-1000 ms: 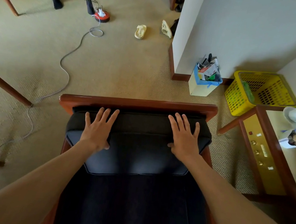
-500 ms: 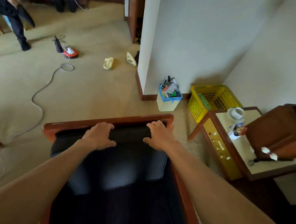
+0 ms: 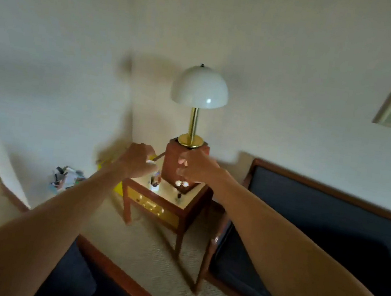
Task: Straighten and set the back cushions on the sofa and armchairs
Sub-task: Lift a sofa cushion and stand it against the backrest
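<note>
Dark navy armchair edge sits at seven o'clock beneath both outstretched bare arms, the navy sofa back cushion at three o'clock, while the left hand and right hand, fingers loosely curled on nothing, hover before the side table and lamp.

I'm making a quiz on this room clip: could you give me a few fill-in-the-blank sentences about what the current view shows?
1. The lamp has a white dome shade on a ____-coloured stem.
2. The lamp stands on a small wooden ____ with a yellow front panel.
3. Both hands, the left hand and the right hand, are raised and hold ____.
4. The dark-cushioned seat lies to the ____ of the side table.

Missing words: brass (gold); side table; nothing; right
</note>
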Action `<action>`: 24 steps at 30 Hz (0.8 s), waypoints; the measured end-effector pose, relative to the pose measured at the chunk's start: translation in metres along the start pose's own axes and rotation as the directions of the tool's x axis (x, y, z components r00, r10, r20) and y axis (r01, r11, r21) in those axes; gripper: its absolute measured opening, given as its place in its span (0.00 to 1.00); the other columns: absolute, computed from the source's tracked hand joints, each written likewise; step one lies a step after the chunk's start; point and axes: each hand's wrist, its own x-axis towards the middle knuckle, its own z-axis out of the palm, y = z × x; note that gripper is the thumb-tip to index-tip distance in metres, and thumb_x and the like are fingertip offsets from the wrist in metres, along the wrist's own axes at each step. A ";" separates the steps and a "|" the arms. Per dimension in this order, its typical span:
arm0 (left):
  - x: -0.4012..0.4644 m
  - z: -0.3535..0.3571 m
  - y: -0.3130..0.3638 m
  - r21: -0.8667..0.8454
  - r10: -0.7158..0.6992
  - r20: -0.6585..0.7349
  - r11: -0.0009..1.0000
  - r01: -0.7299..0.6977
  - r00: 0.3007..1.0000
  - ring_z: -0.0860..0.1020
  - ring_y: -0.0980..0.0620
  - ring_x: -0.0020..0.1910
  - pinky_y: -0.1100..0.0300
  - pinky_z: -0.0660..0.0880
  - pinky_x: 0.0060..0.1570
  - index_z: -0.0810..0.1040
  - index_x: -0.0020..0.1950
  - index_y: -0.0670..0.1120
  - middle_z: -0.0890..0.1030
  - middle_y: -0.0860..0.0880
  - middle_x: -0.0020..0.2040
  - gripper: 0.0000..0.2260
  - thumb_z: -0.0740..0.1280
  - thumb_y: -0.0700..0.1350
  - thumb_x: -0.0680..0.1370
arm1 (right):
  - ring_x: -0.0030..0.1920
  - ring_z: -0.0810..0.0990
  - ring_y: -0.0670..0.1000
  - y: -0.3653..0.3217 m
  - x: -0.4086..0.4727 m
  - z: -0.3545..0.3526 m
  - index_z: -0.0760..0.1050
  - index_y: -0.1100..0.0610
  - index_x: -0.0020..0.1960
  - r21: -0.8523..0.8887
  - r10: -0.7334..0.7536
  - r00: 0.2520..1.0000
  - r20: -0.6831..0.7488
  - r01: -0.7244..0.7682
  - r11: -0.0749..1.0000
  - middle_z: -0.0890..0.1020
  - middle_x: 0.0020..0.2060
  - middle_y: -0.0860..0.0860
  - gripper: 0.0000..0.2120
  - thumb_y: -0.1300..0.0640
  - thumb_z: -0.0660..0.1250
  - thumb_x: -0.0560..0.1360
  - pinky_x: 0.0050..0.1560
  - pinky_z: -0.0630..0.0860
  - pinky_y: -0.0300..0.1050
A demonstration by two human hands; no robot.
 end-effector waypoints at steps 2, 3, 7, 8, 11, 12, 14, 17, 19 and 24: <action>0.021 0.009 0.073 -0.029 0.118 0.013 0.993 -0.117 0.993 0.79 0.43 0.54 0.55 0.74 0.51 0.79 0.54 0.46 0.82 0.45 0.54 0.19 0.72 0.55 0.69 | 0.61 0.78 0.55 0.060 -0.031 -0.038 0.78 0.51 0.63 -0.021 0.088 0.996 -0.032 -0.089 0.996 0.79 0.60 0.50 0.16 0.51 0.67 0.76 0.59 0.76 0.49; 0.030 0.016 0.110 -0.027 0.170 0.025 0.985 -0.169 0.985 0.79 0.43 0.53 0.54 0.75 0.50 0.78 0.52 0.47 0.82 0.46 0.53 0.17 0.73 0.55 0.69 | 0.60 0.79 0.56 0.091 -0.048 -0.055 0.78 0.52 0.63 -0.027 0.134 0.990 -0.042 -0.136 0.990 0.80 0.61 0.52 0.16 0.51 0.67 0.77 0.59 0.77 0.50; 0.055 0.054 0.261 -0.061 0.379 0.075 0.925 -0.375 0.922 0.78 0.47 0.57 0.52 0.74 0.58 0.75 0.65 0.48 0.80 0.49 0.59 0.25 0.74 0.56 0.72 | 0.59 0.79 0.55 0.213 -0.126 -0.113 0.77 0.53 0.64 -0.015 0.321 0.939 -0.121 -0.325 0.946 0.79 0.61 0.52 0.15 0.53 0.65 0.78 0.56 0.77 0.48; 0.058 0.069 0.302 -0.070 0.427 0.080 0.904 -0.423 0.901 0.77 0.47 0.58 0.51 0.73 0.58 0.73 0.66 0.48 0.80 0.50 0.60 0.26 0.74 0.57 0.72 | 0.58 0.79 0.55 0.246 -0.151 -0.126 0.77 0.53 0.64 -0.009 0.371 0.918 -0.139 -0.376 0.927 0.79 0.60 0.51 0.15 0.53 0.65 0.78 0.57 0.78 0.50; 0.058 0.115 0.416 -0.111 0.553 0.123 0.833 -0.542 0.824 0.77 0.47 0.59 0.51 0.73 0.59 0.72 0.68 0.49 0.79 0.50 0.61 0.27 0.73 0.57 0.72 | 0.57 0.80 0.54 0.340 -0.220 -0.154 0.77 0.52 0.63 0.014 0.511 0.842 -0.172 -0.517 0.856 0.80 0.60 0.50 0.15 0.52 0.66 0.78 0.57 0.79 0.50; 0.055 0.131 0.453 -0.128 0.592 0.136 0.806 -0.578 0.795 0.77 0.47 0.59 0.51 0.73 0.59 0.72 0.68 0.49 0.79 0.50 0.61 0.27 0.73 0.58 0.72 | 0.56 0.81 0.54 0.369 -0.246 -0.162 0.78 0.52 0.63 0.021 0.559 0.811 -0.173 -0.564 0.825 0.80 0.59 0.51 0.15 0.52 0.67 0.77 0.57 0.79 0.51; 0.047 0.162 0.514 -0.159 0.648 0.160 0.761 -0.629 0.745 0.76 0.47 0.60 0.52 0.73 0.59 0.72 0.67 0.49 0.79 0.50 0.61 0.27 0.73 0.58 0.72 | 0.56 0.81 0.54 0.416 -0.291 -0.172 0.79 0.51 0.61 0.043 0.634 0.751 -0.182 -0.638 0.769 0.81 0.58 0.50 0.14 0.53 0.67 0.76 0.57 0.79 0.52; 0.034 0.204 0.595 -0.201 0.717 0.216 0.697 -0.688 0.663 0.76 0.47 0.61 0.52 0.72 0.61 0.72 0.68 0.50 0.78 0.51 0.62 0.28 0.74 0.57 0.72 | 0.56 0.81 0.55 0.476 -0.352 -0.181 0.80 0.51 0.58 0.073 0.722 0.661 -0.203 -0.725 0.684 0.82 0.56 0.50 0.12 0.52 0.68 0.75 0.58 0.79 0.52; 0.026 0.230 0.644 -0.219 0.764 0.245 0.644 -0.733 0.598 0.76 0.47 0.62 0.52 0.72 0.60 0.73 0.68 0.50 0.79 0.50 0.61 0.28 0.74 0.57 0.71 | 0.57 0.81 0.55 0.511 -0.384 -0.184 0.80 0.52 0.59 0.091 0.764 0.605 -0.225 -0.768 0.634 0.82 0.57 0.51 0.14 0.52 0.69 0.75 0.57 0.79 0.51; 0.025 0.293 0.728 -0.250 0.835 0.288 0.537 -0.805 0.468 0.78 0.48 0.59 0.52 0.74 0.59 0.74 0.67 0.48 0.80 0.49 0.59 0.27 0.74 0.56 0.72 | 0.60 0.78 0.59 0.583 -0.431 -0.177 0.77 0.54 0.63 0.087 0.833 0.511 -0.213 -0.839 0.537 0.79 0.61 0.54 0.17 0.49 0.68 0.76 0.58 0.77 0.53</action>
